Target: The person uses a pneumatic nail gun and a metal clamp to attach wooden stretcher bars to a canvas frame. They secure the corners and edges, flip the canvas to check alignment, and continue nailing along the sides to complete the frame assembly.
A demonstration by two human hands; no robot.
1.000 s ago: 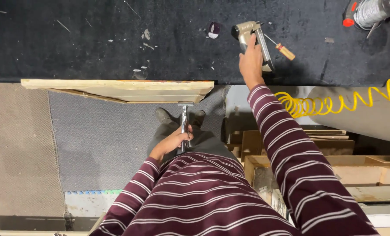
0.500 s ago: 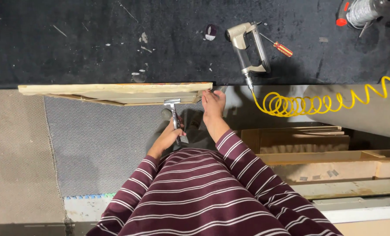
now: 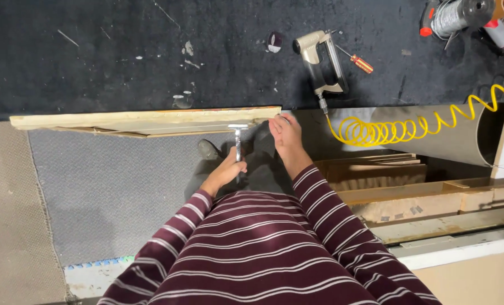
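My left hand grips the handle of a small metal hammer, its head raised just under the long wooden board that juts over the edge of the black worktop. My right hand rests at the board's right end, fingers curled against its edge. Whether it pinches anything small there is not visible. Both arms wear maroon sleeves with white stripes.
A pneumatic staple gun lies on the black worktop with a coiled yellow air hose trailing right. An orange-handled screwdriver lies beside it. Wooden frames are stacked at the right. Grey carpet covers the floor below.
My right hand let go of the staple gun and came down to the board's right end. My left hand lifted the hammer up toward the board.
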